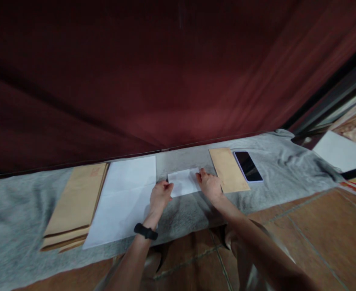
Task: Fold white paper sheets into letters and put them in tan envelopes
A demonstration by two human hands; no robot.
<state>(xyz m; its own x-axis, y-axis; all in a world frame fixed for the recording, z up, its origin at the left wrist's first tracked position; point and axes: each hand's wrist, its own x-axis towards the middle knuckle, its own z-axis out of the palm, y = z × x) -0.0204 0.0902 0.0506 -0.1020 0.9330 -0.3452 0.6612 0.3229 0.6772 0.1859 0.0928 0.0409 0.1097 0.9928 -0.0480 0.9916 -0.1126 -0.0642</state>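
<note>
A folded sheet of white paper [184, 182] lies on the grey cloth in front of me. At its left edge, my left hand [160, 196] is closed, thumb and finger pinching the paper's side. My right hand [209, 184] has its fingers curled onto the right end of the same paper. Just left of my left hand is a stack of large white sheets [126, 198], lying flat. A single brown envelope [229, 169] rests right beside my right hand.
Several brown envelopes [74, 198] are piled at the left. A phone [248, 166] with a pale purple case lies beyond the single envelope. The grey cloth [293, 169] covers a long narrow surface against a dark red curtain [165, 81]. Brown floor tiles [317, 226] show in front.
</note>
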